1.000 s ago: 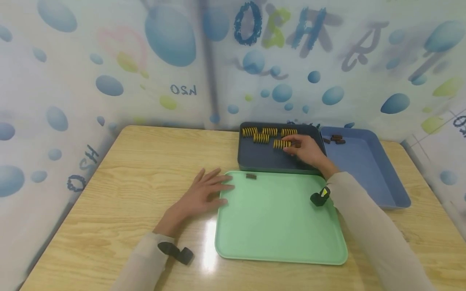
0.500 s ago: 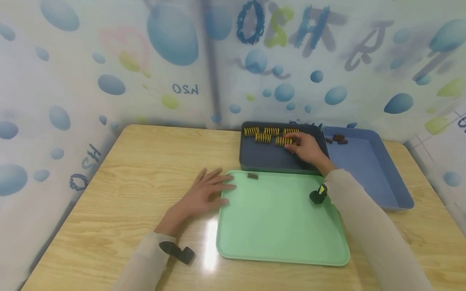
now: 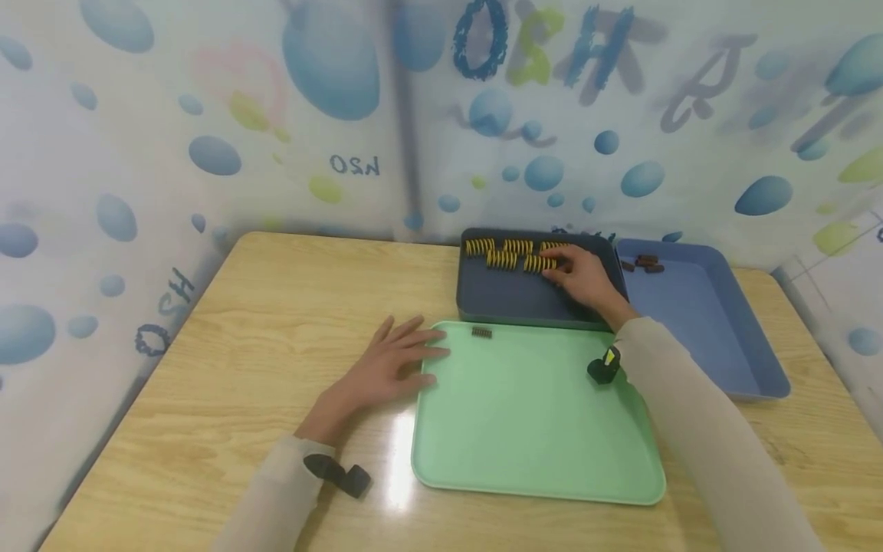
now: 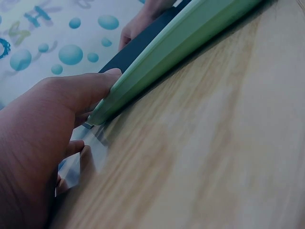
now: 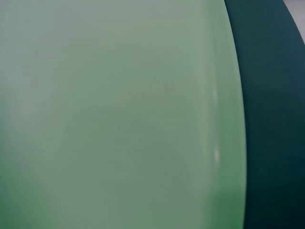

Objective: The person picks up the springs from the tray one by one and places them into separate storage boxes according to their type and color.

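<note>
My right hand [image 3: 586,280] reaches into the dark tray [image 3: 510,307] and pinches the right end of a yellow coil spring [image 3: 539,264] between thumb and index finger. Behind it lie more yellow coil springs [image 3: 501,259] in two staggered rows, one partly hidden by the fingers. My left hand [image 3: 386,368] is spread at the left rim of the green tray [image 3: 538,414], fingertips over the edge. In the left wrist view, the thumb of the left hand [image 4: 52,109] touches the tray's rim. A small brown spring [image 3: 481,332] lies at the green tray's back left.
At the right stands a blue tray [image 3: 704,330] with several small brown springs [image 3: 647,261] at its back left. All trays sit on a wooden table [image 3: 276,307] against a patterned wall covering. The right wrist view shows only the green tray [image 5: 119,114] and the dark tray [image 5: 271,114].
The pinched yellow spring has shifted slightly backward, closer in line with the spring to its left. My left hand keeps its place at the green tray. The head view has moved a little.
</note>
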Demonstrator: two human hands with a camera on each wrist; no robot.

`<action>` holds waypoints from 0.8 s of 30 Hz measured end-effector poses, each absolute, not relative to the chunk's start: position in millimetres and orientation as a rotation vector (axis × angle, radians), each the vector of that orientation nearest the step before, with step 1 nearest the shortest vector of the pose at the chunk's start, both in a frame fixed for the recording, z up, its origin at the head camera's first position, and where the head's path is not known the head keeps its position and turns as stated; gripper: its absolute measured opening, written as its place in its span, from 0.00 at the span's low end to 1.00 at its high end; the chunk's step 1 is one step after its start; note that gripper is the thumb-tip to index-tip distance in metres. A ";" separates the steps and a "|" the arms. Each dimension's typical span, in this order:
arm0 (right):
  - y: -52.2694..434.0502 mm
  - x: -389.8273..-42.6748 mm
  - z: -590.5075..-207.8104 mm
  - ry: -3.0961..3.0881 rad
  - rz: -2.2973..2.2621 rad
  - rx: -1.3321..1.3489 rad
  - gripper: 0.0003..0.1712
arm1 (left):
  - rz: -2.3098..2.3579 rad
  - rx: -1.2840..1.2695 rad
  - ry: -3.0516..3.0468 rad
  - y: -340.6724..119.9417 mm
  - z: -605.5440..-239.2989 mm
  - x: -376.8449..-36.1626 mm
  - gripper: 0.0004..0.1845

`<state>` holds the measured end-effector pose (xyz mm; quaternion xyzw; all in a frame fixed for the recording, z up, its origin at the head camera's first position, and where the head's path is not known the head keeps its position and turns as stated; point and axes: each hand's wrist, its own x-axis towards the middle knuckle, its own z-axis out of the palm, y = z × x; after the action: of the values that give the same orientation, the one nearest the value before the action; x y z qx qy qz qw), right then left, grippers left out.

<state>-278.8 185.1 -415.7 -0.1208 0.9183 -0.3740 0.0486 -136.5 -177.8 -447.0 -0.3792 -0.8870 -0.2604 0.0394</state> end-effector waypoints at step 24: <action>186.0 -261.3 -395.9 2.832 -1.260 -0.347 0.27 | -0.772 -1.155 -2.745 -177.4 -447.4 -137.6 0.23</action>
<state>-261.3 186.0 -395.9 -0.1114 0.9079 -0.4039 0.0115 -137.6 -177.4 -447.4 -0.3753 -0.8918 -0.2507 0.0323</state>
